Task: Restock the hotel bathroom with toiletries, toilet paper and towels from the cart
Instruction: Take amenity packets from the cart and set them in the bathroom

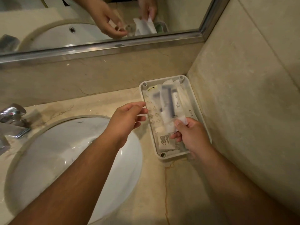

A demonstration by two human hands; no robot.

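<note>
Right grip (190,135), centre-right of the frame, clasps a bundle of toiletry packets (170,101) over the white tray (198,109) — thumb on top, fingers curled beneath. Left grip (128,119), mid-frame, pinches the edge of a clear packet (152,111) beside them. The tray sits on the marble surface (162,184), tucked into the corner right of the sink (65,151) — mirror (97,21) across the top

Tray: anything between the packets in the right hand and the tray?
No barrier. The right hand holds the packets directly over the tray, where a printed sachet appears to lie already at the near end. The left hand sits at the tray's left rim, beside the path.
</note>
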